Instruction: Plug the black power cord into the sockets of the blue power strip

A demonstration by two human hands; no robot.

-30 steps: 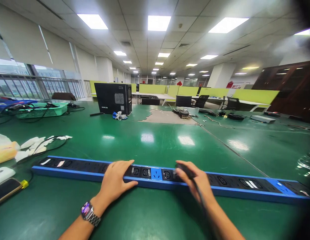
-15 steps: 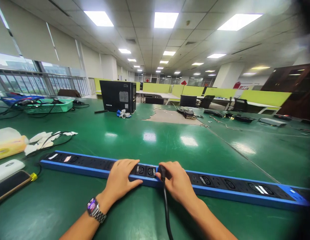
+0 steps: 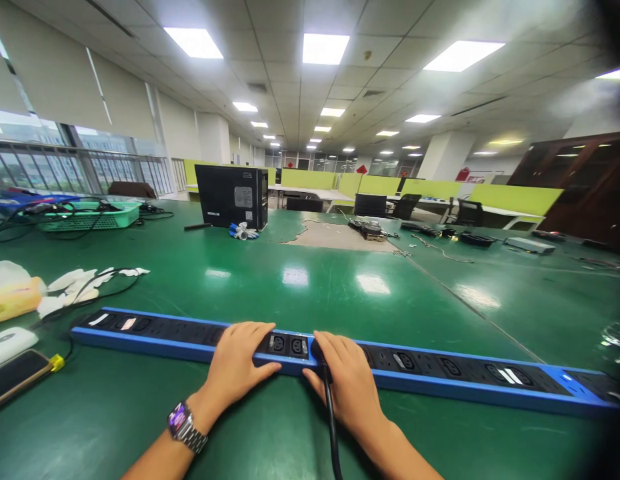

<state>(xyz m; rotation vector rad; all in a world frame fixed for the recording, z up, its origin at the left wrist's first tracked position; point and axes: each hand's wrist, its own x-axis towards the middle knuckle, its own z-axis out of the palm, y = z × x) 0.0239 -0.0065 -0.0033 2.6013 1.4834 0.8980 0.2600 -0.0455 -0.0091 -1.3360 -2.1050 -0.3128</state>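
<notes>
A long blue-edged black power strip [image 3: 440,395] lies across the green table, with rows of sockets along its top. My left hand [image 3: 235,365] grips the strip left of its middle, fingers over the far edge and thumb along the near side. Just right of two framed sockets [image 3: 287,345], my right hand [image 3: 351,383] is closed round a black plug [image 3: 317,352], its thumb against the strip's near side. The plug is down at the strip's top face; its prongs are hidden. From it a black cord [image 3: 333,430] runs toward me.
At the left are a phone [image 3: 17,377], a white device [image 3: 10,345], a tissue pack [image 3: 13,293] and crumpled white gloves [image 3: 73,287]. A green basket [image 3: 90,219] holds cables. A black computer case [image 3: 230,197] stands farther back, beside a blue-white glove [image 3: 243,231].
My right hand has pressed the plug lower onto the strip, and its thumb has slid down to the strip's near side. My left hand keeps its grip. The view has shifted slightly.
</notes>
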